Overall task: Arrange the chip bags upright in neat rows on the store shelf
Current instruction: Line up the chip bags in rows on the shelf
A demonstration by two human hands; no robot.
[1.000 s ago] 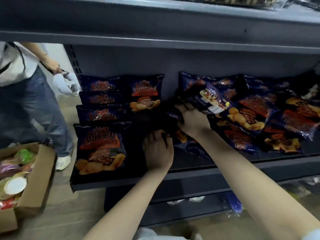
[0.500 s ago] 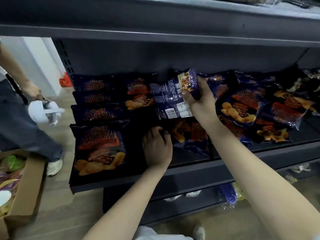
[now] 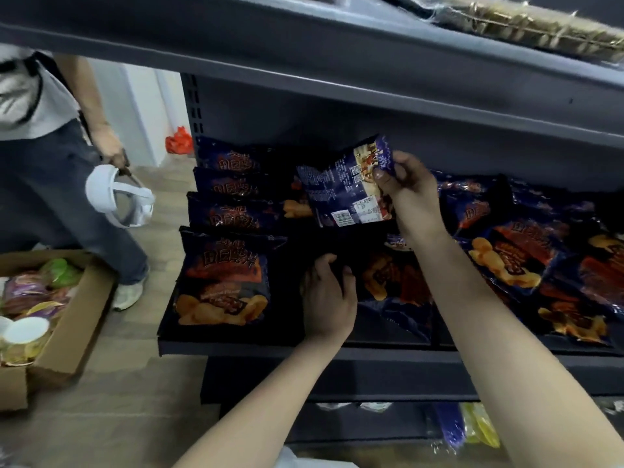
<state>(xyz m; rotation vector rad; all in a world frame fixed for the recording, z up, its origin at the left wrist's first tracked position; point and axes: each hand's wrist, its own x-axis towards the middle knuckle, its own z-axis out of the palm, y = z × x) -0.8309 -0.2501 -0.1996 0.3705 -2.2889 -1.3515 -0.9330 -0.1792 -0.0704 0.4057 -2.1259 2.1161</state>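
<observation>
- The right hand (image 3: 408, 190) pinches a chip bag (image 3: 344, 187) by its top corner, thumb in front and fingers curled behind. The bag hangs clear of the shelf (image 3: 236, 347) at the centre of the frame, tilted, with its printed back and barcode facing the camera.
- The left hand (image 3: 329, 295) sits lower centre, knuckles up and fingers bent down onto a dark patch of the shelf. It is too dark there to tell whether it grips anything or only rests.
- At centre left, a row of bags (image 3: 223, 278) runs from front to back, overlapping, fronts facing out and leaning back rather than fully upright.
- On the right side, a heap of bags (image 3: 506, 258) lies jumbled and flat, touching one another.
- The step in hand looks like building a second row beside the left one, with the held bag as its next piece.
- The next move likely calls for turning the bag so its front faces out, then setting it on its bottom edge in the gap around the left hand, which could steady it.
- The heap on the right remains to be sorted, so the task seems well short of done.
</observation>
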